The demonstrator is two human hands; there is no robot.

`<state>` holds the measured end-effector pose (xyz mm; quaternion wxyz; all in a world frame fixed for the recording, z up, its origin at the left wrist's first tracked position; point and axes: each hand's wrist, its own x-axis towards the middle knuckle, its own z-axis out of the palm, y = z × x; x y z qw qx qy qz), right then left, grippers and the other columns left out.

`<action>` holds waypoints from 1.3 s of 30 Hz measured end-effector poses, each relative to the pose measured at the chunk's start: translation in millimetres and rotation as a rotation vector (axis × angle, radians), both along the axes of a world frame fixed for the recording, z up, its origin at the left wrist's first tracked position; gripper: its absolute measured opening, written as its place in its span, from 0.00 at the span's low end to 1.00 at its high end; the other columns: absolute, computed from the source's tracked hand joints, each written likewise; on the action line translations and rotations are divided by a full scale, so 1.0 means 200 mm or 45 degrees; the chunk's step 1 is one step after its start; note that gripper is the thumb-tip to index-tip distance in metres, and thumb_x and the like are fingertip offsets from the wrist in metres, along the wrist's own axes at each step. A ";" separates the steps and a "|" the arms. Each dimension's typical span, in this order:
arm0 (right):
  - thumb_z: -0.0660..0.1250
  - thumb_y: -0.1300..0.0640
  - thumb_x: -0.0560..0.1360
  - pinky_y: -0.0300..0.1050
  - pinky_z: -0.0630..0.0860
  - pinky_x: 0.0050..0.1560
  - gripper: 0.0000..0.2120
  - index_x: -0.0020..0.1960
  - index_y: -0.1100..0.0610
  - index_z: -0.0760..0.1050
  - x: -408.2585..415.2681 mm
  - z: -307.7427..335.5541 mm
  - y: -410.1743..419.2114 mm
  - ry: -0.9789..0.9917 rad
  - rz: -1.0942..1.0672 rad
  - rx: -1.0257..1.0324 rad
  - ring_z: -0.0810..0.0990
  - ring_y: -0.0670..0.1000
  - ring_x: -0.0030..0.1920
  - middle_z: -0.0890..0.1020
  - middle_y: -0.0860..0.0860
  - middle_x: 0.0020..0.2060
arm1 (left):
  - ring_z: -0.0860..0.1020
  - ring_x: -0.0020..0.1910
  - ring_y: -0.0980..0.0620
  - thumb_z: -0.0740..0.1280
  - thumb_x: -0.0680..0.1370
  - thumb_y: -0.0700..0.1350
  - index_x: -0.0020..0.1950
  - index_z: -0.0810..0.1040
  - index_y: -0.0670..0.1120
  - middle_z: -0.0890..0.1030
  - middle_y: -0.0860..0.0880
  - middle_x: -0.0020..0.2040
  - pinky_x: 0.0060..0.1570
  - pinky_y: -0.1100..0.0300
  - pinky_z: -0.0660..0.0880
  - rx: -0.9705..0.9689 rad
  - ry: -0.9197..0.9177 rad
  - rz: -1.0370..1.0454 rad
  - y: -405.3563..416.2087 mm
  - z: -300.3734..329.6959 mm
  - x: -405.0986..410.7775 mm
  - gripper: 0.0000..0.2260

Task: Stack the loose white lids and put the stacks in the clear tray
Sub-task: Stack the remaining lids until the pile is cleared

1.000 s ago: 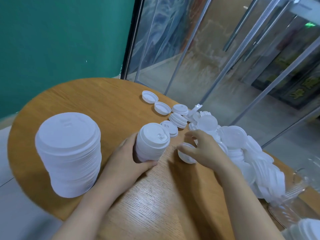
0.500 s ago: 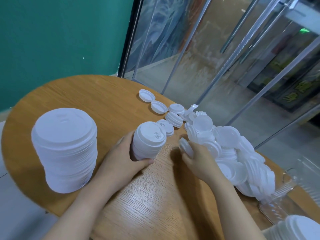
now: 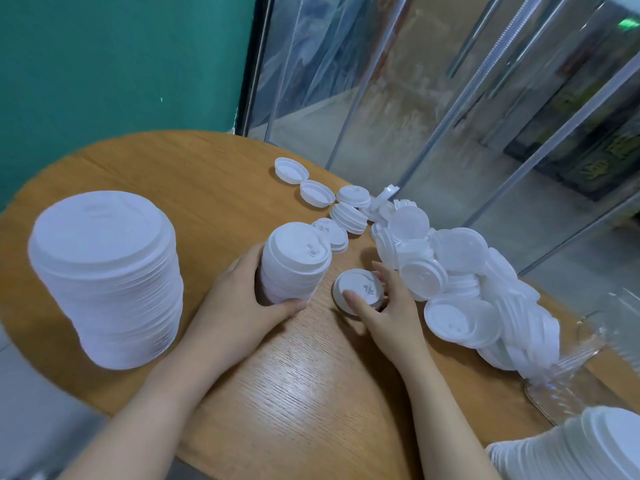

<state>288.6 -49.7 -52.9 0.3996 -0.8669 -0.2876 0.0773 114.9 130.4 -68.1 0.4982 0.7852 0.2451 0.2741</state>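
Observation:
My left hand grips a small stack of white lids standing on the round wooden table. Just right of it, my right hand pinches a single white lid, top side up, held low over the table. A heap of loose white lids runs along the table's right side. A tall stack of larger lids stands at the left. The clear tray lies at the right edge, partly hidden by lids.
Several small lids and short stacks lie in a row towards the far edge. Another stack of lids fills the bottom right corner. Glass panels and a green wall stand behind the table.
My right hand has pulled one lid out of the heap and brought it, top up, towards the small stack. My left hand still holds that stack.

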 end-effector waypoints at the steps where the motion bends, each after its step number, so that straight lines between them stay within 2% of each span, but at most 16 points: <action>1: 0.80 0.45 0.71 0.31 0.69 0.63 0.37 0.75 0.48 0.69 0.00 0.00 0.00 -0.005 0.030 -0.041 0.73 0.39 0.64 0.74 0.41 0.67 | 0.73 0.62 0.67 0.82 0.66 0.56 0.69 0.71 0.64 0.76 0.66 0.62 0.56 0.72 0.67 -0.003 0.006 0.005 0.00 0.00 0.00 0.35; 4: 0.82 0.46 0.68 0.21 0.65 0.55 0.41 0.76 0.49 0.68 -0.01 0.00 0.00 -0.029 0.084 -0.099 0.72 0.34 0.60 0.74 0.39 0.65 | 0.74 0.64 0.62 0.82 0.66 0.56 0.73 0.71 0.61 0.77 0.63 0.65 0.61 0.62 0.69 0.005 0.015 0.018 -0.01 0.01 0.01 0.38; 6: 0.83 0.44 0.67 0.24 0.68 0.56 0.40 0.74 0.47 0.70 -0.02 0.00 0.00 -0.016 0.059 -0.024 0.74 0.31 0.59 0.76 0.38 0.64 | 0.74 0.64 0.61 0.82 0.66 0.56 0.72 0.71 0.61 0.77 0.62 0.65 0.61 0.62 0.69 0.017 0.020 0.016 -0.01 0.01 0.01 0.38; 8: 0.83 0.44 0.67 0.31 0.74 0.57 0.35 0.70 0.46 0.73 -0.04 0.04 0.00 0.027 -0.002 0.120 0.77 0.34 0.58 0.79 0.39 0.61 | 0.74 0.63 0.62 0.82 0.66 0.55 0.72 0.71 0.62 0.77 0.63 0.65 0.59 0.64 0.68 0.016 0.024 0.016 -0.01 0.01 0.00 0.37; 10: 0.82 0.45 0.68 0.36 0.77 0.53 0.28 0.64 0.46 0.75 -0.05 0.12 0.02 0.046 -0.041 0.285 0.81 0.38 0.55 0.82 0.42 0.57 | 0.74 0.63 0.63 0.83 0.66 0.55 0.71 0.71 0.62 0.76 0.64 0.64 0.57 0.67 0.68 0.005 0.019 0.024 -0.02 0.01 0.00 0.37; 12: 0.82 0.44 0.68 0.36 0.76 0.50 0.26 0.61 0.48 0.76 -0.06 0.23 0.05 0.021 0.010 0.365 0.82 0.40 0.53 0.83 0.43 0.55 | 0.74 0.62 0.64 0.82 0.66 0.54 0.70 0.71 0.63 0.77 0.64 0.63 0.57 0.68 0.68 0.005 0.006 0.030 -0.03 0.01 0.01 0.36; 16: 0.78 0.39 0.68 0.33 0.74 0.48 0.25 0.61 0.46 0.78 -0.13 0.41 0.15 -0.078 0.261 0.315 0.82 0.43 0.54 0.83 0.41 0.54 | 0.75 0.60 0.65 0.82 0.66 0.54 0.68 0.71 0.65 0.78 0.65 0.61 0.56 0.64 0.71 -0.010 0.012 0.030 -0.02 0.01 0.01 0.35; 20: 0.79 0.37 0.67 0.38 0.78 0.55 0.27 0.62 0.44 0.78 -0.18 0.45 0.26 -0.092 0.400 0.218 0.81 0.43 0.59 0.83 0.39 0.55 | 0.76 0.61 0.63 0.83 0.66 0.54 0.72 0.70 0.65 0.78 0.65 0.62 0.60 0.57 0.75 -0.032 0.021 0.024 -0.03 0.02 0.00 0.37; 22: 0.81 0.40 0.68 0.37 0.77 0.56 0.22 0.58 0.40 0.78 -0.20 0.45 0.30 -0.092 0.439 0.173 0.80 0.41 0.58 0.82 0.37 0.53 | 0.77 0.60 0.62 0.83 0.66 0.54 0.71 0.70 0.65 0.78 0.64 0.62 0.61 0.55 0.76 -0.030 0.025 0.028 -0.03 0.02 0.00 0.37; 24: 0.79 0.40 0.69 0.38 0.77 0.58 0.21 0.58 0.41 0.78 -0.20 0.43 0.32 -0.103 0.470 0.125 0.80 0.41 0.59 0.83 0.37 0.52 | 0.77 0.59 0.62 0.83 0.66 0.54 0.69 0.70 0.65 0.79 0.64 0.60 0.60 0.53 0.77 -0.031 0.026 0.026 -0.03 0.03 0.00 0.36; 27: 0.79 0.39 0.69 0.38 0.76 0.60 0.24 0.62 0.43 0.77 -0.21 0.42 0.32 -0.145 0.482 0.048 0.78 0.39 0.60 0.82 0.36 0.54 | 0.77 0.58 0.63 0.82 0.66 0.55 0.68 0.71 0.66 0.78 0.65 0.59 0.59 0.54 0.77 -0.033 0.026 0.016 -0.03 0.03 0.00 0.34; 31: 0.79 0.41 0.70 0.30 0.73 0.58 0.19 0.55 0.33 0.73 -0.21 0.40 0.32 -0.132 0.490 -0.011 0.77 0.34 0.60 0.78 0.27 0.53 | 0.75 0.59 0.65 0.82 0.67 0.53 0.69 0.70 0.67 0.77 0.67 0.59 0.58 0.59 0.75 -0.048 0.018 0.005 -0.03 0.03 0.00 0.34; 33: 0.78 0.39 0.69 0.31 0.74 0.59 0.21 0.58 0.34 0.73 -0.20 0.38 0.32 -0.120 0.470 0.003 0.76 0.34 0.61 0.79 0.27 0.54 | 0.75 0.59 0.65 0.82 0.67 0.53 0.69 0.70 0.67 0.77 0.66 0.59 0.59 0.59 0.75 -0.049 0.019 0.006 -0.03 0.04 0.00 0.35; 35: 0.77 0.35 0.68 0.34 0.74 0.61 0.30 0.67 0.40 0.74 -0.21 0.36 0.30 -0.117 0.456 0.005 0.76 0.36 0.63 0.78 0.31 0.58 | 0.75 0.60 0.64 0.81 0.67 0.54 0.70 0.70 0.66 0.77 0.66 0.60 0.59 0.58 0.75 -0.054 0.022 0.005 -0.03 0.04 0.00 0.35; 37: 0.75 0.31 0.66 0.32 0.74 0.60 0.38 0.72 0.44 0.73 -0.22 0.35 0.29 -0.109 0.477 0.005 0.75 0.35 0.64 0.77 0.32 0.60 | 0.75 0.59 0.64 0.81 0.67 0.54 0.70 0.70 0.66 0.77 0.66 0.60 0.58 0.59 0.75 -0.056 0.017 0.002 -0.03 0.04 0.00 0.35; 39: 0.75 0.30 0.68 0.31 0.75 0.59 0.35 0.69 0.44 0.74 -0.21 0.36 0.29 -0.030 0.457 0.089 0.76 0.35 0.63 0.79 0.33 0.60 | 0.75 0.59 0.65 0.81 0.66 0.54 0.69 0.71 0.66 0.78 0.66 0.60 0.56 0.62 0.74 -0.041 0.003 0.006 -0.03 0.04 -0.01 0.35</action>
